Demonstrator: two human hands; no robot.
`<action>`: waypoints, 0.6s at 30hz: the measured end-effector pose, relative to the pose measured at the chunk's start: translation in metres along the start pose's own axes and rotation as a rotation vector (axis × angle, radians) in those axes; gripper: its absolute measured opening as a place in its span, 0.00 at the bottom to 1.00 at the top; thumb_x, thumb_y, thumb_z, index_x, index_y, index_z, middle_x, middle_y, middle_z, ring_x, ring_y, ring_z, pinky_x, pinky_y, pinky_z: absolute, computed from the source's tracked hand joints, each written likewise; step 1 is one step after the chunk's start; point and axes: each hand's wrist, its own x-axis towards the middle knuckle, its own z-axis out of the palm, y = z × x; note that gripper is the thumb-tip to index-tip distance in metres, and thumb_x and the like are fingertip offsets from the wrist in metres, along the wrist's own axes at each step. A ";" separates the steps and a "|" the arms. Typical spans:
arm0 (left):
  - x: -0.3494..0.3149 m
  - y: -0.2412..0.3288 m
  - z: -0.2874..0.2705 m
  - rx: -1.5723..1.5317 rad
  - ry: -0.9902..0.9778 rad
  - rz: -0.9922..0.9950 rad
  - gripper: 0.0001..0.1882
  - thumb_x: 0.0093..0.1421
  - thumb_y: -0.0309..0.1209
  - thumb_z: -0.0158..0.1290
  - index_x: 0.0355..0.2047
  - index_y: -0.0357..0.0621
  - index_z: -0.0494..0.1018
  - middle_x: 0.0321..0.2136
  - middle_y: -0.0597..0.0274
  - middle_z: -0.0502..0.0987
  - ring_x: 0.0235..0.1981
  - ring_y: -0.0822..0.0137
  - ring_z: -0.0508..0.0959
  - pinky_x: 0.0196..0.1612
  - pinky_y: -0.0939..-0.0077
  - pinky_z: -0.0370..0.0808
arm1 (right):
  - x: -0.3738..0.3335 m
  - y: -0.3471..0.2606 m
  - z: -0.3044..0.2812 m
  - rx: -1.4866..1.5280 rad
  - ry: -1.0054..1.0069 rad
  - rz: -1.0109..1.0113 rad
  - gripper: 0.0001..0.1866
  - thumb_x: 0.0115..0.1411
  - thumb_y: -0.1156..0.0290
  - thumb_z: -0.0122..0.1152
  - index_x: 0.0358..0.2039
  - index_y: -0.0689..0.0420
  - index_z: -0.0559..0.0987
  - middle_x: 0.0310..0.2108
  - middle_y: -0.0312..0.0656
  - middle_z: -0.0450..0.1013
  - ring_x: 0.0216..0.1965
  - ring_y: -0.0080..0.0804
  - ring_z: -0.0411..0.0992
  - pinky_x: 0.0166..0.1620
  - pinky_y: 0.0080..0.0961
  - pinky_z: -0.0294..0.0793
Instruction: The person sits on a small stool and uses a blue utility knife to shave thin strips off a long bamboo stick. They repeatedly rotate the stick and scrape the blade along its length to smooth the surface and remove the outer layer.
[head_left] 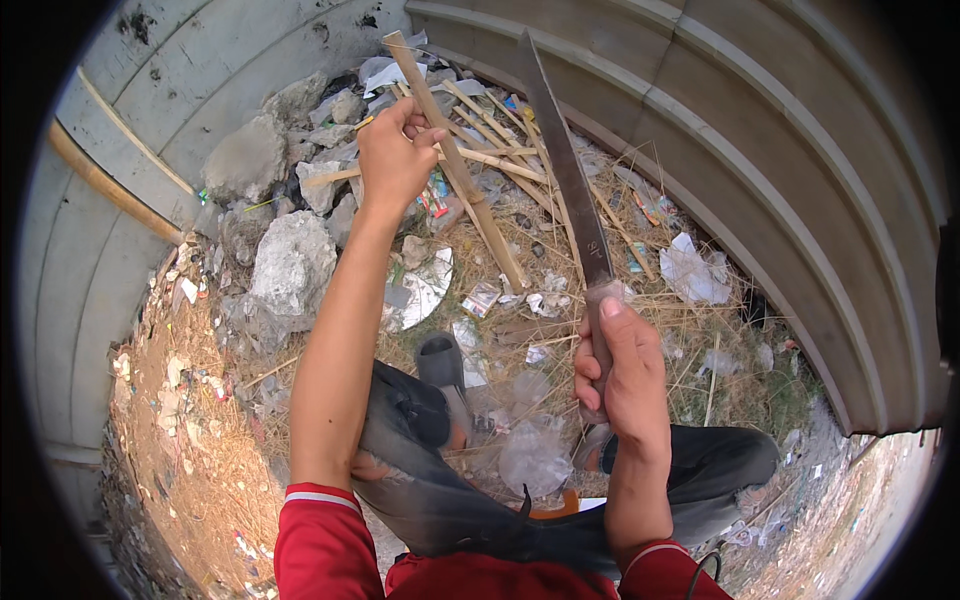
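My left hand (pixel 395 160) is closed on a split bamboo strip (pixel 478 205), gripping it in its upper part. The strip stands at a slant, its lower end at the littered ground. My right hand (pixel 628 375) is wrapped round the handle of a machete (pixel 568 160), thumb along the handle's upper end. The long dark blade points up and away, to the right of the strip and apart from it. Several thinner bamboo strips (pixel 500 150) lie in a loose pile beyond my hands.
Broken concrete lumps (pixel 290 262) are heaped at the left. A corrugated metal sheet (pixel 780 150) curves along the right, and a pale wall (pixel 200 70) stands at the left. Dry grass, paper scraps and a clear plastic bag (pixel 533 458) lie around my sandalled feet.
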 end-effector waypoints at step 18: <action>0.004 0.002 0.012 -0.023 -0.001 0.046 0.12 0.47 0.20 0.65 0.34 0.39 0.81 0.25 0.62 0.80 0.23 0.69 0.73 0.31 0.71 0.72 | 0.055 0.086 -0.063 0.674 -0.393 0.501 0.28 0.71 0.40 0.43 0.34 0.56 0.70 0.14 0.28 0.60 0.09 0.18 0.56 0.16 0.20 0.62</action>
